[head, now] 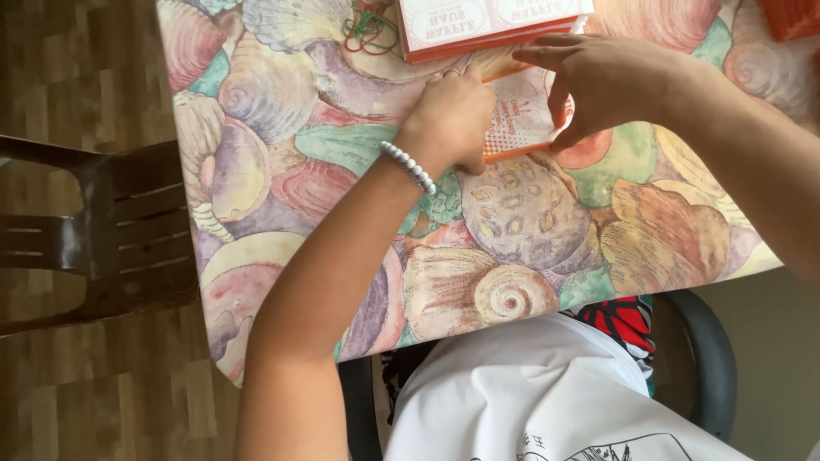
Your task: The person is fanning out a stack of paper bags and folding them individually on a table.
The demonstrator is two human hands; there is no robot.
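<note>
A small flat orange and white carton (521, 115) lies on the seashell-patterned tablecloth (342, 145). My left hand (450, 115), with a white bead bracelet on the wrist, grips the carton's left edge with closed fingers. My right hand (598, 77) pinches the carton's right side between thumb and fingers, covering its upper part. A larger stack of the same orange and white cartons (487, 21) lies just beyond both hands at the table's far edge of view.
Several green and red rubber bands (369, 30) lie left of the stack. Another orange box corner (790, 17) shows at top right. A dark wooden chair (94, 230) stands to the left of the table on wood flooring.
</note>
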